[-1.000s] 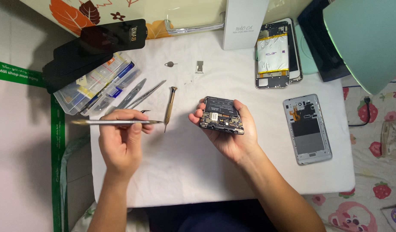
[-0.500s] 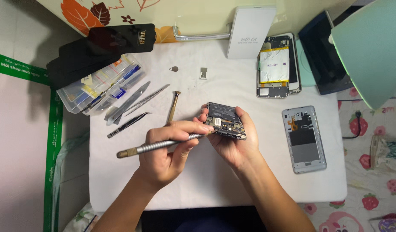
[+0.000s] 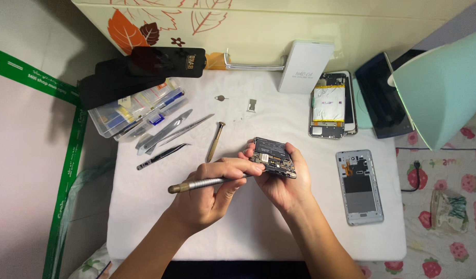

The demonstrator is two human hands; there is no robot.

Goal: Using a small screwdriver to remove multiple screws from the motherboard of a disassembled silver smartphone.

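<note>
My right hand point(image 3: 280, 182) grips a small dark circuit board point(image 3: 273, 157) above the middle of the white work mat point(image 3: 145, 206). My left hand point(image 3: 209, 194) holds a grey metal screwdriver point(image 3: 196, 184) with a brass end; its tip points right and meets the board's near edge. Both hands touch at the fingertips around the board.
Tweezers and metal pry tools point(image 3: 168, 135) and a brass-handled driver point(image 3: 215, 141) lie to the left. A clear parts box point(image 3: 129, 111) sits at the far left. An opened phone with battery point(image 3: 329, 105), a grey phone frame point(image 3: 359, 186), a white box point(image 3: 305, 59), a dark tablet point(image 3: 383, 95) and a green lamp shade point(image 3: 444, 88) stand on the right.
My left hand has carried the screwdriver from the left side over to the board, turning its tip rightward until it touches the board. My right hand has kept the board.
</note>
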